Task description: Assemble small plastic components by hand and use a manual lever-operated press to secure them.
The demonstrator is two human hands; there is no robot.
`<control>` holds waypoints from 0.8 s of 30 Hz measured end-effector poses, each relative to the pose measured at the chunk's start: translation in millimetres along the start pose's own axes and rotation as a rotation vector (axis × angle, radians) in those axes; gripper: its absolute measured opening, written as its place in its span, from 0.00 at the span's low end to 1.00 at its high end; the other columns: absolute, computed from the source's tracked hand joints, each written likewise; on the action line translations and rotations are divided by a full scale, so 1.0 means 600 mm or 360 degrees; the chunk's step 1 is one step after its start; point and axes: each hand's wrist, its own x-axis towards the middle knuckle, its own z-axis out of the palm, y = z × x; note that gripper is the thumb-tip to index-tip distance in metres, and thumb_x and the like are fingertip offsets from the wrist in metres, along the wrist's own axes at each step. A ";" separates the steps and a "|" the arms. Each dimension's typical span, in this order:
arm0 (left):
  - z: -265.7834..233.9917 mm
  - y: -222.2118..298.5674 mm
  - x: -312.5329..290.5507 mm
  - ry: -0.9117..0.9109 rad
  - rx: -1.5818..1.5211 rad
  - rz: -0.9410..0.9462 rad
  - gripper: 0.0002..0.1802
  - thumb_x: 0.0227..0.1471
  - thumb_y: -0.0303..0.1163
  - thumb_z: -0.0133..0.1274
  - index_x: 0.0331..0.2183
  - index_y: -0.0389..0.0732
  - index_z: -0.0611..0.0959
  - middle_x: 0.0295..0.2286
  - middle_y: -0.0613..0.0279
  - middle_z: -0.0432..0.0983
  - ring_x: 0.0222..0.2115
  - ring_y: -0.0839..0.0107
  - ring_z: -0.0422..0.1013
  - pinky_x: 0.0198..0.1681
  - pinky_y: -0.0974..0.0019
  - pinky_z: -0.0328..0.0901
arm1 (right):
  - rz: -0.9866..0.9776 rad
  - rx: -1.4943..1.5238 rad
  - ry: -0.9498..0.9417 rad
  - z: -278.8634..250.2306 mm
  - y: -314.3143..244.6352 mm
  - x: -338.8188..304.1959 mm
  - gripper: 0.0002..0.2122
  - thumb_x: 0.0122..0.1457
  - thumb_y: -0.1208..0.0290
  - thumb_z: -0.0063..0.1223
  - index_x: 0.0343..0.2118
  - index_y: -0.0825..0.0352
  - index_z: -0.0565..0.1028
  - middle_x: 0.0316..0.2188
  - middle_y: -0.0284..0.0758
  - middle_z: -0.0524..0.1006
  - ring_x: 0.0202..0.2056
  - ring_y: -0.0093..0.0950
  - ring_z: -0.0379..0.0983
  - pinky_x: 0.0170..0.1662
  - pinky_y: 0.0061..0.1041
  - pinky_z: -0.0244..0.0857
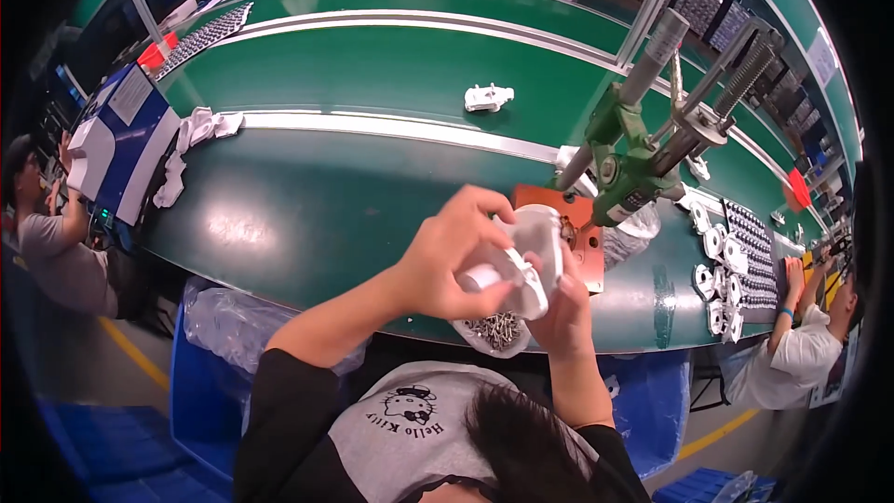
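In front of my chest, my left hand [445, 259] pinches a small white plastic part [529, 291] between thumb and fingers. My right hand [566, 315] is closed around a larger, rounded white plastic shell [540, 225]. The two pieces meet or overlap; whether they are joined I cannot tell. Just below them, at the table edge, sits a white bowl [500, 350] with many small metal pins or screws [497, 330]. Behind my right hand is the orange base [589, 248] of a green hand press [622, 168], partly covered by the shell.
A green conveyor [354, 70] runs beyond the table, carrying a white plastic part [488, 97]. White parts [719, 270] and a dark tray [751, 256] lie right. A blue-and-white machine [126, 144] stands left. Blue bins [209, 410] sit below; co-workers [60, 242] sit either side.
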 end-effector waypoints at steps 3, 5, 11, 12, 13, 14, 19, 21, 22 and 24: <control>0.016 0.001 -0.009 -0.0109 0.0312 0.0249 0.20 0.26 0.27 0.59 0.30 0.40 0.77 0.34 0.54 0.71 0.21 0.69 0.67 0.23 0.69 0.64 | 0.0257 -0.0079 -0.0098 -0.015 -0.004 -0.001 0.28 0.55 0.59 0.47 0.55 0.68 0.57 0.48 0.39 0.67 0.47 0.30 0.66 0.50 0.29 0.62; 0.032 -0.011 -0.008 -0.0170 0.0411 0.0554 0.20 0.25 0.27 0.58 0.30 0.41 0.76 0.31 0.58 0.72 0.20 0.67 0.68 0.19 0.67 0.64 | 0.0366 -0.0157 -0.0211 -0.015 -0.013 -0.002 0.24 0.59 0.59 0.42 0.53 0.71 0.60 0.46 0.37 0.68 0.47 0.26 0.67 0.49 0.26 0.62; 0.059 -0.040 -0.035 -0.0197 0.0551 0.0689 0.19 0.29 0.32 0.57 0.30 0.42 0.73 0.37 0.57 0.69 0.29 0.64 0.68 0.30 0.64 0.64 | 0.0422 -0.0071 -0.0137 -0.032 -0.007 -0.006 0.21 0.61 0.63 0.41 0.52 0.73 0.61 0.44 0.38 0.70 0.43 0.24 0.69 0.43 0.23 0.66; 0.063 -0.041 -0.036 -0.0130 0.0663 0.0740 0.20 0.30 0.33 0.57 0.32 0.42 0.72 0.38 0.56 0.69 0.32 0.63 0.68 0.34 0.61 0.64 | 0.0391 -0.0087 -0.0094 -0.031 -0.008 -0.006 0.20 0.61 0.64 0.42 0.52 0.73 0.61 0.43 0.38 0.70 0.41 0.23 0.70 0.42 0.22 0.66; 0.064 -0.039 -0.032 -0.0139 0.0651 0.0738 0.20 0.30 0.33 0.57 0.32 0.42 0.72 0.38 0.56 0.69 0.32 0.63 0.68 0.34 0.61 0.64 | 0.0387 -0.0080 -0.0082 -0.031 -0.006 -0.005 0.20 0.61 0.64 0.42 0.52 0.73 0.61 0.43 0.38 0.70 0.41 0.23 0.70 0.42 0.22 0.66; 0.063 -0.034 -0.024 -0.0144 0.0711 0.0676 0.23 0.30 0.34 0.58 0.34 0.42 0.72 0.40 0.55 0.68 0.36 0.60 0.68 0.37 0.56 0.63 | 0.0353 -0.0052 -0.0035 -0.031 -0.002 -0.004 0.19 0.61 0.65 0.41 0.51 0.73 0.62 0.42 0.38 0.71 0.40 0.23 0.71 0.41 0.22 0.67; 0.073 -0.050 -0.031 -0.0323 0.0634 0.0465 0.31 0.30 0.35 0.60 0.41 0.41 0.70 0.44 0.50 0.67 0.44 0.51 0.66 0.45 0.49 0.61 | 0.0298 -0.0042 -0.0042 -0.051 0.002 -0.002 0.16 0.61 0.68 0.41 0.48 0.72 0.63 0.40 0.37 0.71 0.38 0.23 0.71 0.40 0.23 0.68; 0.074 -0.054 -0.032 -0.0348 0.0512 0.0359 0.33 0.30 0.35 0.60 0.42 0.40 0.68 0.46 0.46 0.65 0.47 0.48 0.64 0.48 0.47 0.59 | 0.0353 -0.0094 0.0132 -0.049 0.007 -0.003 0.15 0.61 0.68 0.40 0.47 0.71 0.64 0.39 0.37 0.71 0.38 0.24 0.71 0.40 0.23 0.68; 0.073 -0.054 -0.033 -0.0350 0.0510 0.0356 0.33 0.30 0.35 0.60 0.42 0.40 0.68 0.46 0.46 0.65 0.47 0.48 0.64 0.48 0.47 0.59 | 0.0354 -0.0091 0.0136 -0.049 0.009 -0.003 0.15 0.61 0.68 0.40 0.47 0.71 0.64 0.39 0.37 0.71 0.38 0.24 0.71 0.40 0.23 0.68; 0.070 -0.053 -0.033 -0.0424 0.0499 0.0292 0.33 0.29 0.33 0.61 0.42 0.38 0.68 0.47 0.44 0.63 0.47 0.46 0.64 0.49 0.46 0.60 | 0.0425 -0.0027 0.0170 -0.051 0.016 -0.002 0.16 0.61 0.65 0.37 0.48 0.70 0.64 0.40 0.37 0.71 0.39 0.25 0.71 0.41 0.25 0.68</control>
